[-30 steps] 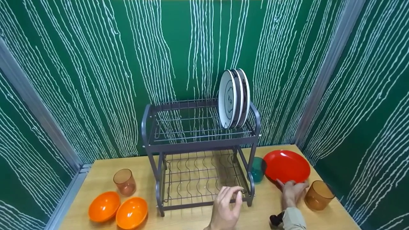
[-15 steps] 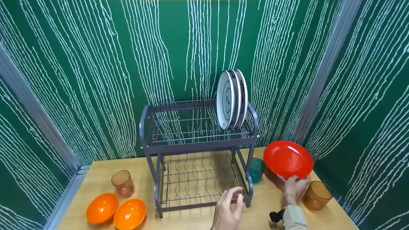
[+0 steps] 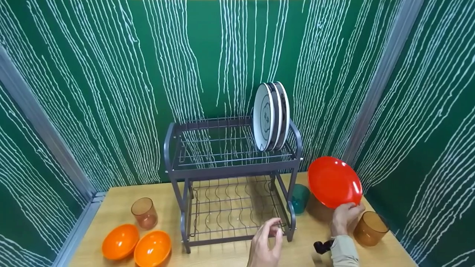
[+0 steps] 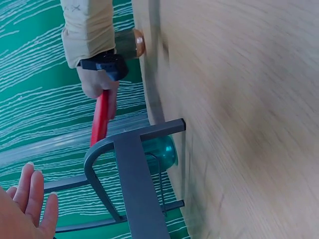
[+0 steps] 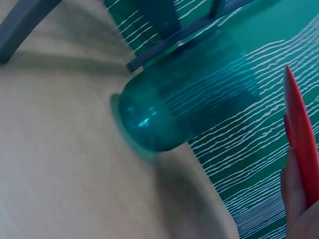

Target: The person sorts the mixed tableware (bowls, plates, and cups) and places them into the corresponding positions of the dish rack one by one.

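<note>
My right hand grips the near rim of a red plate, which is held tilted above the table at the right. In the right wrist view the plate shows edge-on, with fingers against its underside. My left hand hovers before the rack's front right corner, its fingers loosely bent around nothing. A two-tier dish rack stands in the middle, and several white-rimmed plates stand upright at the right of its upper tier.
A teal glass stands just right of the rack. An amber glass is beside my right wrist. At the left are a brownish-pink glass and two orange bowls on the wooden table.
The red plate has risen off the table and tipped more toward me in my right hand. My left hand has shifted slightly right and stays without a hold.
</note>
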A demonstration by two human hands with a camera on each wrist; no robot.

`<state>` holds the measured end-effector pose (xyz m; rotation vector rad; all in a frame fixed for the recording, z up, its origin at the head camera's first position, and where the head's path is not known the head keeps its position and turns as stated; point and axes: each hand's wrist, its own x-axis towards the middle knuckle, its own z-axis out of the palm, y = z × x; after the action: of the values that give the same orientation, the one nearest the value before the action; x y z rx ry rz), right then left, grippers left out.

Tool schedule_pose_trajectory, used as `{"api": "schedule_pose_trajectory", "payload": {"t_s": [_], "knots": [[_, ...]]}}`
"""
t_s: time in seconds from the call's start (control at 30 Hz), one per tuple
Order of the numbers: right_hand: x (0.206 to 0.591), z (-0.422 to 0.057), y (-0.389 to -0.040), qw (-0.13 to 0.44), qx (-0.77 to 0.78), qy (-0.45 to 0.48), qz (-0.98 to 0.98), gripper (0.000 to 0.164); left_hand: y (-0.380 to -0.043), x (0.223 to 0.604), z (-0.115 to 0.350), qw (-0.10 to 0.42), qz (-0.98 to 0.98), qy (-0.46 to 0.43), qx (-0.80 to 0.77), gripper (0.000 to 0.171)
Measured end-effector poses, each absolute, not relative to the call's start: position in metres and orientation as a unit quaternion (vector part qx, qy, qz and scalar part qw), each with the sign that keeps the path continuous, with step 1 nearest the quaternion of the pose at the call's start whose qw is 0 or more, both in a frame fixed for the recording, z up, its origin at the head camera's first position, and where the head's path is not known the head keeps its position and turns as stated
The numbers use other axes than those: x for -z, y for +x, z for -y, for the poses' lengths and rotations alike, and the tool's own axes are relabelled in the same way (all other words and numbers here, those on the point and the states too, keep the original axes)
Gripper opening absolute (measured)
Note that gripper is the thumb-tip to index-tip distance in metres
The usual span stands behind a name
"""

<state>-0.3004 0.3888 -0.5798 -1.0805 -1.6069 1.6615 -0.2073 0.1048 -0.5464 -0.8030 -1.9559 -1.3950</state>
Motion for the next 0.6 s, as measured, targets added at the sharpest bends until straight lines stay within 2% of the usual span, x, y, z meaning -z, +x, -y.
{"api": "schedule_pose_trajectory", "payload": {"t_s": [0.17,0.43,0.6], "knots": [[0.567,-0.391,-0.296,0.268,-0.618,-0.408,0.616,0.053,-0.207,0.543,-0.110,0.307,0.731,-0.293,0.534,0.026],[0.554,-0.388,-0.293,0.347,-0.657,-0.347,0.573,0.047,-0.206,0.529,-0.130,0.276,0.708,-0.253,0.598,0.019],[0.547,-0.384,-0.286,0.359,-0.686,-0.329,0.541,0.046,-0.208,0.519,-0.143,0.259,0.684,-0.240,0.639,0.018]]}}
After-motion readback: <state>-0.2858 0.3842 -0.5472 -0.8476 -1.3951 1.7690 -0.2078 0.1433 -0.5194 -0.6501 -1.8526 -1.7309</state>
